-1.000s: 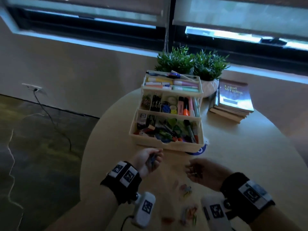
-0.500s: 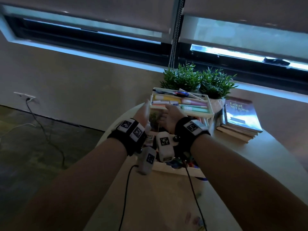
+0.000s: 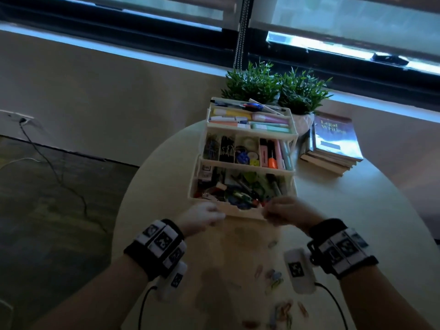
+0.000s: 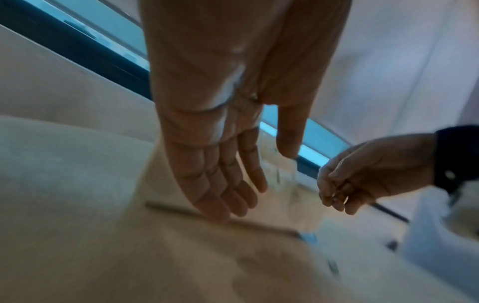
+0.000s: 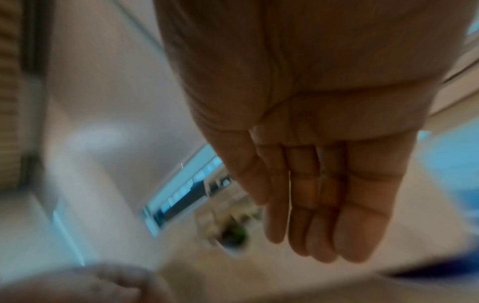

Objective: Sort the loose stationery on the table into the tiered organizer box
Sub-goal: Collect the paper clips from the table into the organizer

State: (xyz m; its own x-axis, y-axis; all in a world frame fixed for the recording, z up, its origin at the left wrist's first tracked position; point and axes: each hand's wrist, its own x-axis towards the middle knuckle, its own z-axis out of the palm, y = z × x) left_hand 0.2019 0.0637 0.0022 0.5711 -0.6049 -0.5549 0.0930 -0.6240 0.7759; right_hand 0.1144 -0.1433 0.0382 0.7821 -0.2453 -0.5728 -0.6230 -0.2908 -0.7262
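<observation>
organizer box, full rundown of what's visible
The organizer box is cream, plastic-looking, with three stepped trays fanned open, upright on the round table in front of two potted plants. Top tray: pens and pastel highlighters lying flat. Middle tray: divided compartments with clips, binder clips, small round items and upright markers. Bottom tray: a mixed heap of clips and pens. The left hand and right hand sit at its near wall; contact is too blurred to confirm.

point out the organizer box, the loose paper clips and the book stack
organizer box [image 3: 242,211]: head view, bare front wall of the bottom tier
loose paper clips [image 3: 276,281]: head view, the cluster between the wrists
book stack [image 3: 334,136]: head view, top book's cover
</observation>
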